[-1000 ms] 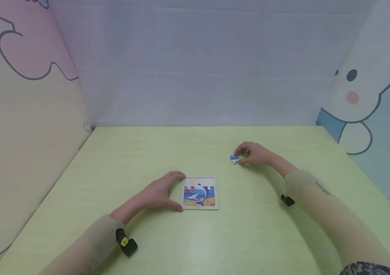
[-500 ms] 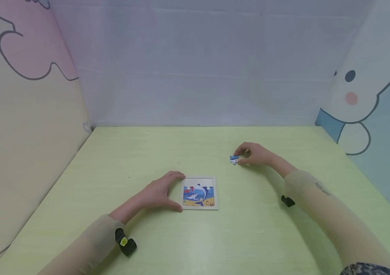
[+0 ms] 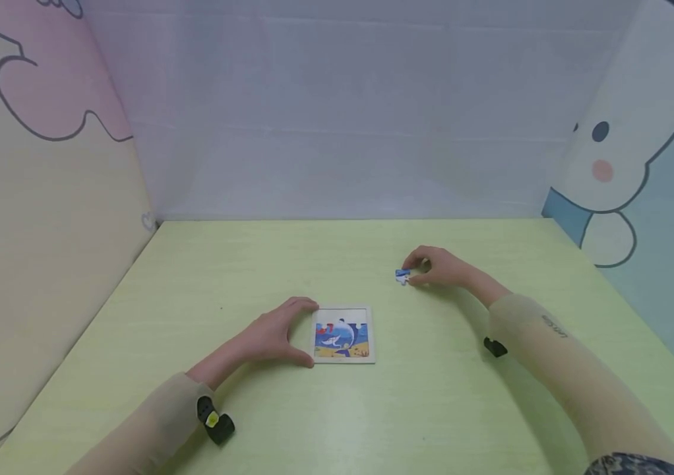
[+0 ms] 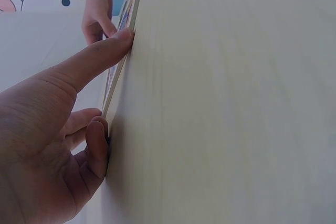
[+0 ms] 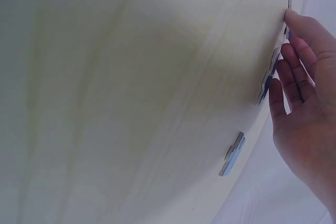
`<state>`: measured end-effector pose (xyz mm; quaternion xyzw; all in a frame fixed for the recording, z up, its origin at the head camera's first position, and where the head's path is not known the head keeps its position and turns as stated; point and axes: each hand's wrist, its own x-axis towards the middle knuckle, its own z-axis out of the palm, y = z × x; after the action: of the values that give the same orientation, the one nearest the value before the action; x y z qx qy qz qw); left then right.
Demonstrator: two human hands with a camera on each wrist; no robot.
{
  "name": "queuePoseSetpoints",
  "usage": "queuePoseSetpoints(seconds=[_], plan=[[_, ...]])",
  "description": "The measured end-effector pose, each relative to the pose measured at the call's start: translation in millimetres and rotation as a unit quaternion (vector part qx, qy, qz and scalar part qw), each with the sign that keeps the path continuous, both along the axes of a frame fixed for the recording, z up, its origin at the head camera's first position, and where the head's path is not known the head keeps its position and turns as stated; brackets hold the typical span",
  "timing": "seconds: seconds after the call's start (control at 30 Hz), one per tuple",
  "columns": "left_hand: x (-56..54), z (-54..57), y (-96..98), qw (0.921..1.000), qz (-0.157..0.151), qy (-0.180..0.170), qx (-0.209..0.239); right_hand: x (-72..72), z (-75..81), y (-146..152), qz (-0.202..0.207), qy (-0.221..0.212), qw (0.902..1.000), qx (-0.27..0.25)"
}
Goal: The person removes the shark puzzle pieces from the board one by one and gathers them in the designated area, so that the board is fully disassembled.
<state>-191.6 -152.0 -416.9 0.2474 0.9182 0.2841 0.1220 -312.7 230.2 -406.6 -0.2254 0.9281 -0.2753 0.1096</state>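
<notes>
My left hand (image 3: 272, 333) holds a small wooden jigsaw puzzle tray (image 3: 372, 343) at its left side, the thumb at the near corner and fingers at the far one. A dolphin picture (image 3: 341, 340) fills its lower part; a strip along the top is bare. In the left wrist view the tray's edge (image 4: 137, 3) lies against the thumb. Farther back on the right, my right hand (image 3: 440, 267) pinches a blue-and-white puzzle piece (image 3: 402, 276) between thumb and fingers. The right wrist view has the thumb on one piece (image 5: 290, 3), another piece (image 5: 268, 77) beside the fingers.
Apart from the right hand lies a further puzzle piece (image 5: 231, 153), flat on the table in the right wrist view. The pale yellow-green table (image 3: 289, 257) ends at a white curtain (image 3: 343, 125) behind. Cartoon-printed walls (image 3: 657, 264) stand along both sides.
Only the head view has shifted slightly. Both hands keep their places on the tray and the puzzle piece.
</notes>
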Motion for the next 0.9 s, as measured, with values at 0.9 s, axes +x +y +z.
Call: queuePoseSetpoints(seconds=[0.9], plan=[[0.9, -0.9, -1.7, 1.0000, 0.007, -0.002, 0.001, -0.9, 1.3, -2.2, 0.007, 0.003, 1.0000, -0.001]])
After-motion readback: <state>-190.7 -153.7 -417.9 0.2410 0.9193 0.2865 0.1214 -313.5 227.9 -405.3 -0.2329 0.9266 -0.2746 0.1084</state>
